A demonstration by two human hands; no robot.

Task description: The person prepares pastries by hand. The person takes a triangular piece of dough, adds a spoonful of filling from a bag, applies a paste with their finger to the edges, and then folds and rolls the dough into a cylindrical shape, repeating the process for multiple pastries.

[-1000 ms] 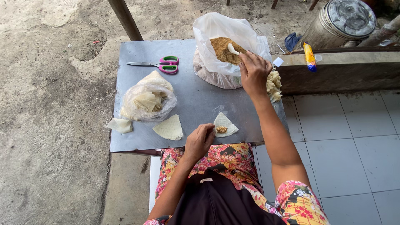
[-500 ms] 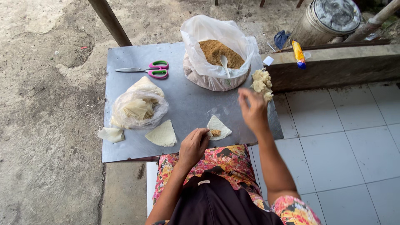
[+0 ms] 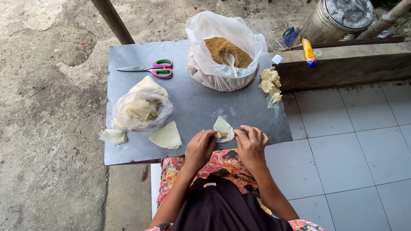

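Head cam, looking down: both hands are working at the near edge of the grey board (image 3: pixel 128 51). The left hand (image 3: pixel 200 147) is pinching the near-left corner of a small pale wrapper (image 3: pixel 224 126), fingers curled narrow onto it; the right hand (image 3: pixel 251 143) is resting its fingertips at the wrapper's right edge, loosely curled – can't tell if it's actually gripping or just touching. A small dab of brown filling (image 3: pixel 222 134) is sitting on the wrapper between the two hands, so the filling part looks done and the folding looks like it's only starting; the wrapper is mostly flat, not closed. As for what's left: a cut wrapper piece (image 3: pixel 166 136) and another scrap (image 3: pixel 113 136) are lying unfilled to the left, and a clear bag of wrappers (image 3: pixel 141 109) is sitting half full – plenty to go, I'd judge. At the far side a plastic-lined bowl of brown crumb filling (image 3: pixel 222 49) is standing w/ a white spoon (image 3: pixel 231 64) stuck in it, and pink-green scissors (image 3: pixel 152 68) are lying beside it. A lump of pale folded pieces (image 3: pixel 270 83) is piling up at the right edge, poss. the finished ones. The board is lying outdoors, bare concrete on the left, white floor tiles (image 3: pixel 364 141) on the right, a low ledge (image 3: pixel 342 64) w/ a metal drum (image 3: pixel 338 19) behind.
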